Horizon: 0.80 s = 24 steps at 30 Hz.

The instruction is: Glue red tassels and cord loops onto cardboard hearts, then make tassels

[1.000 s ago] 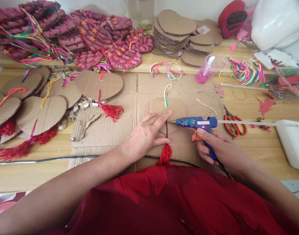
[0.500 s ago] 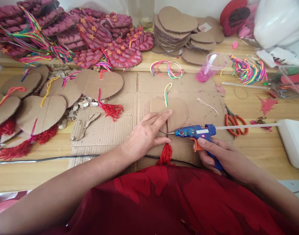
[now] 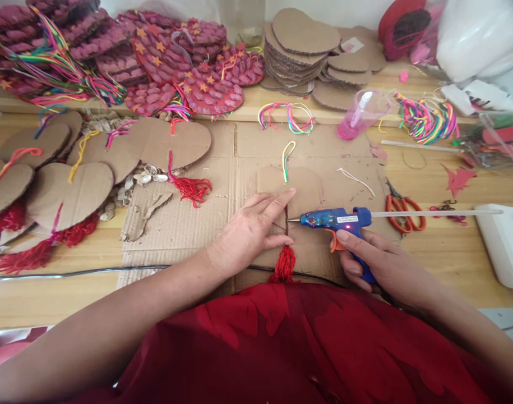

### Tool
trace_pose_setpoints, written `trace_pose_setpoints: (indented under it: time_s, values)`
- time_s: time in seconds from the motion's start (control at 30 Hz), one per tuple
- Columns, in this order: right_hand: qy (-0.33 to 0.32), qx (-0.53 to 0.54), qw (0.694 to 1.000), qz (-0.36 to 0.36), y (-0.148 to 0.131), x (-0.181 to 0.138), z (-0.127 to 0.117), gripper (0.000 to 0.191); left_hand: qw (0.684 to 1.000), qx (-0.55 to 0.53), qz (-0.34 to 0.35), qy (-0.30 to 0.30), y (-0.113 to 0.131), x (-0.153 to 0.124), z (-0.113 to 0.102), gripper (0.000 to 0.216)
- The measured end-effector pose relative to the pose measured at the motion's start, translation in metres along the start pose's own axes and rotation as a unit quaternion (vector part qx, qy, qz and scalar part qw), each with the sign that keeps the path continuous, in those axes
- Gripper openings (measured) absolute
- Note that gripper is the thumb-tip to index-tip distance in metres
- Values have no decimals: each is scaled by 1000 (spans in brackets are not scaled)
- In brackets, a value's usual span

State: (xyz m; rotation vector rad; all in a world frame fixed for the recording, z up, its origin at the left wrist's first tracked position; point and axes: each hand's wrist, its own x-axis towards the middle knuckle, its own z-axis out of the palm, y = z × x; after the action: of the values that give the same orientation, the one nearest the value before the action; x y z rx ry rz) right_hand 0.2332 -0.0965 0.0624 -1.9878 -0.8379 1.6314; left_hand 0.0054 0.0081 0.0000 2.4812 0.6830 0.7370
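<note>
My left hand (image 3: pixel 250 230) lies flat, fingers stretched, on a cardboard heart (image 3: pixel 306 188) in front of me, pressing the cord of a red tassel (image 3: pixel 283 262) against it with the thumb beside the cord. My right hand (image 3: pixel 374 261) grips a blue glue gun (image 3: pixel 336 219) with a forefinger on its orange trigger. The gun's nozzle points left and sits right by the tassel cord near my left fingertips. A multicoloured thread loop (image 3: pixel 286 154) lies at the heart's top.
Finished cardboard hearts with tassels (image 3: pixel 66 191) lie at the left, decorated pink hearts (image 3: pixel 167 62) and plain cardboard stacks (image 3: pixel 302 45) on the back shelf. Red scissors (image 3: pixel 401 207), a pink cup (image 3: pixel 359 118), thread bundles (image 3: pixel 426 120) and a white box (image 3: pixel 502 244) are at the right.
The glue gun dipped toward me and its nozzle came up to the tassel cord, then lifted slightly, staying at the cord. My left hand has stayed flat in place.
</note>
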Motion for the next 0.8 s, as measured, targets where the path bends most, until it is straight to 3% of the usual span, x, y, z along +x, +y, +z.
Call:
trace_pose_setpoints:
  time_s: [0.13,0.43,0.67,0.8]
  values:
    - [1,36,999,-30,-1,-3,0,44,1000,-2,-3,-2,0,0,0,86]
    - [-5,-40,999,0,7,-4,-3,54,1000,-8,1,0,0,0,-1,88]
    - [7,-10,1000,-12,2,-5,0,49,1000,0,-3,-4,1,0,-1,84]
    - [-2,-71,997,-33,0,-10,-1,54,1000,-6,-6,-4,0,0,-1,86]
